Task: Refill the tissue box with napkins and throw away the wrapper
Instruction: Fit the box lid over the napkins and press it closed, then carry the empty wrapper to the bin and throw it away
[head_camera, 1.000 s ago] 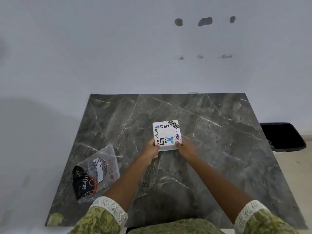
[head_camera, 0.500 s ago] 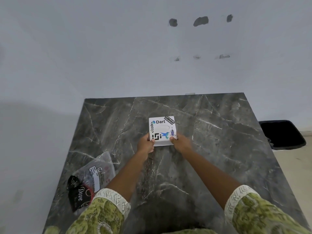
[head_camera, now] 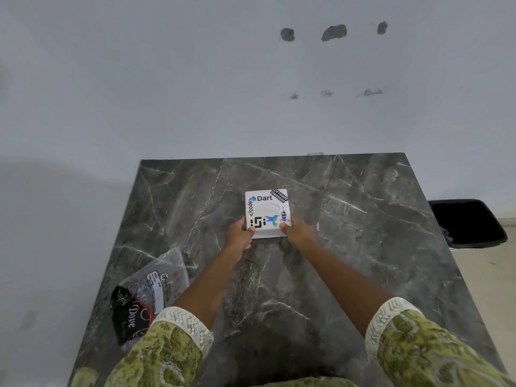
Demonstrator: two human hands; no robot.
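Hands, 2: left hand [head_camera: 240, 231] and right hand [head_camera: 296, 231] grasp 1 tissue box [head_camera: 267, 212]; 1 wrapper [head_camera: 145, 294] nearby.

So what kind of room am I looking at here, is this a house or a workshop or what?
Probably a plain room in a home, though it is hard to be sure. A dark marble-look table stands against a bare painted wall with patched holes, and a black bin sits on the floor beside it.

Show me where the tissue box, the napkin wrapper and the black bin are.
tissue box [head_camera: 267, 210]: head view, sticker-covered lid.
napkin wrapper [head_camera: 145, 294]: head view, clear middle part.
black bin [head_camera: 466, 223]: head view, dark inside.
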